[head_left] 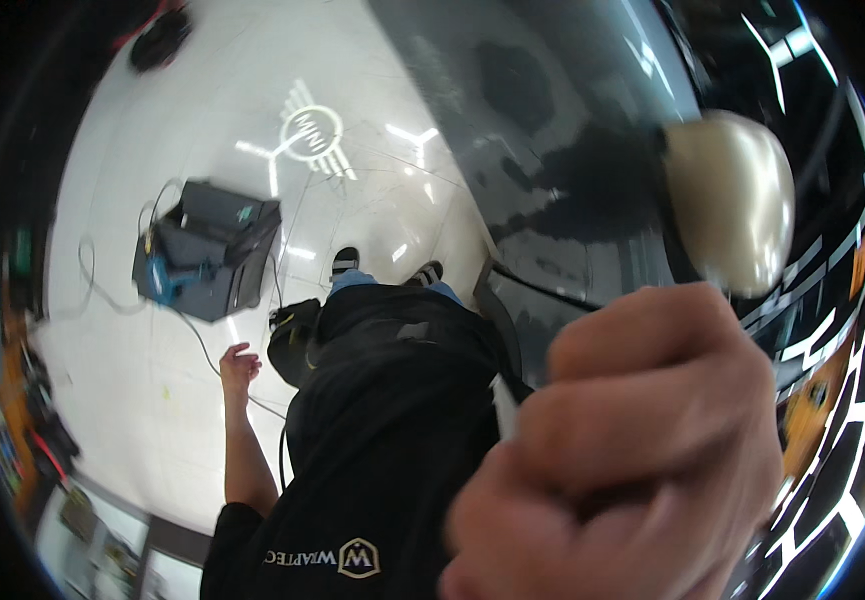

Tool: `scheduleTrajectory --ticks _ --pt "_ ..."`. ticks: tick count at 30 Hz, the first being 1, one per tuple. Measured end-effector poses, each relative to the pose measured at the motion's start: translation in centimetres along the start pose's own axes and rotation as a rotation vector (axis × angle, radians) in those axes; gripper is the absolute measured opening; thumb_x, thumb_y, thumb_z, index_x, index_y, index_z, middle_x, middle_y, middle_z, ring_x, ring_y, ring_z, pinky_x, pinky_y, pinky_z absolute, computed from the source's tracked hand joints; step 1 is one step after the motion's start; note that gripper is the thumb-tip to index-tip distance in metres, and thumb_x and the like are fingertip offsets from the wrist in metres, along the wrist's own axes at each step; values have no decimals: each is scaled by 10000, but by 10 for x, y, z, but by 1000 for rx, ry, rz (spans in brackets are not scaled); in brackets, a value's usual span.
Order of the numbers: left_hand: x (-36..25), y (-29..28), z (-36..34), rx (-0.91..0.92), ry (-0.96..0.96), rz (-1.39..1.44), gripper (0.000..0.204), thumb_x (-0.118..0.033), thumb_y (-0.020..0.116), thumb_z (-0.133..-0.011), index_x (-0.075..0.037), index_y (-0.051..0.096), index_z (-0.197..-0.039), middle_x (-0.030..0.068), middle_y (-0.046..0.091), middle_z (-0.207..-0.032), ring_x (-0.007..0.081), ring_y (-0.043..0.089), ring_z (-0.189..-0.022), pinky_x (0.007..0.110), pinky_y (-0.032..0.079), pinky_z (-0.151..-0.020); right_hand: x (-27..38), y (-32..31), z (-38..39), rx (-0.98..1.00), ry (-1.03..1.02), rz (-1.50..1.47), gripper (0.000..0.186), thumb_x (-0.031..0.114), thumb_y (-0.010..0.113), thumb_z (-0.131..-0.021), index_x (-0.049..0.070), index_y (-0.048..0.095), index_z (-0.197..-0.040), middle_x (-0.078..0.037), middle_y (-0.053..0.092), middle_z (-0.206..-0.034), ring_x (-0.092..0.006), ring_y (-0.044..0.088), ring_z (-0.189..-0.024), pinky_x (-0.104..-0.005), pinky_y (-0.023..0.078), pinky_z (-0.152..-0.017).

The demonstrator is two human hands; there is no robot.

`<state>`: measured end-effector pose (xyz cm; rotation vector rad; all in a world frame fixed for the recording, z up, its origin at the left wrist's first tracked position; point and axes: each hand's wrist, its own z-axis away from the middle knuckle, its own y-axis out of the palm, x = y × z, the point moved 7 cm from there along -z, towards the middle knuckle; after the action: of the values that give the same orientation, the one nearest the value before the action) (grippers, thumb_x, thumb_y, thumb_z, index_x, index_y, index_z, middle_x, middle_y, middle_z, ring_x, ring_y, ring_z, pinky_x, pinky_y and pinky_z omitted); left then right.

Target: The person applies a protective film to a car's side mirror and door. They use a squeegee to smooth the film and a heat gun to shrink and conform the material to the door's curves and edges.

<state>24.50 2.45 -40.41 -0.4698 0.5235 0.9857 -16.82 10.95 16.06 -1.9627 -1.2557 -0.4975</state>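
My right hand (628,430) is large and close to the camera, its fingers curled into a fist. What it holds, if anything, is hidden. Just beyond it is a pale champagne mirror housing (731,195) on a dark glossy car (553,110), whose panel has darker, irregular patches. My left hand (241,365) hangs low beside my black-clothed body, fingers loosely bent and apart, holding nothing. A black pouch (293,340) is at my waist.
On the white tiled floor (353,70) lies an open dark tool bag (203,280) with a teal power tool (168,280) and trailing cords. A red-and-black object (158,40) is at the top left. Cluttered orange shelving (8,420) lines the left edge.
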Motion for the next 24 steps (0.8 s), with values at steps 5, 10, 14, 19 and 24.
scheduleTrajectory --ticks 5,10,14,19,24 --pt "22 31 37 67 -64 261 156 -186 521 -880 -61 584 -950 78 654 -748 147 630 -606 258 508 -530 -96 69 7 -55 422 -109 386 42 687 -741 -27 549 -1094 -74 631 -707 -116 570 -562 -218 458 -506" --pt "-6 108 76 280 -314 548 357 -398 373 -984 -169 468 -1241 44 565 -1082 195 603 -893 393 534 -721 -253 193 97 179 1008 -458 278 -19 602 -833 -22 581 -1110 -89 664 -771 -109 630 -620 -220 516 -551" --pt "-17 122 82 277 -300 802 341 -357 367 -989 -153 462 -1245 42 549 -1107 195 603 -905 379 555 -729 -272 261 145 441 1107 -416 229 -30 595 -831 -64 594 -1057 -128 679 -811 -148 668 -702 -240 548 -636" --pt "-26 112 79 243 -202 788 318 -291 399 -985 -114 455 -1243 32 544 -1114 167 610 -914 313 568 -682 -264 272 144 578 1008 -284 227 -43 580 -832 -95 578 -1052 -158 677 -827 -161 675 -723 -243 554 -660" --pt "-51 94 65 196 -159 543 353 -282 438 -974 -70 463 -1255 49 538 -1161 177 574 -995 341 553 -715 -283 262 161 430 1155 -402 205 -29 590 -840 -79 570 -1037 -136 666 -794 -175 672 -674 -264 560 -595"
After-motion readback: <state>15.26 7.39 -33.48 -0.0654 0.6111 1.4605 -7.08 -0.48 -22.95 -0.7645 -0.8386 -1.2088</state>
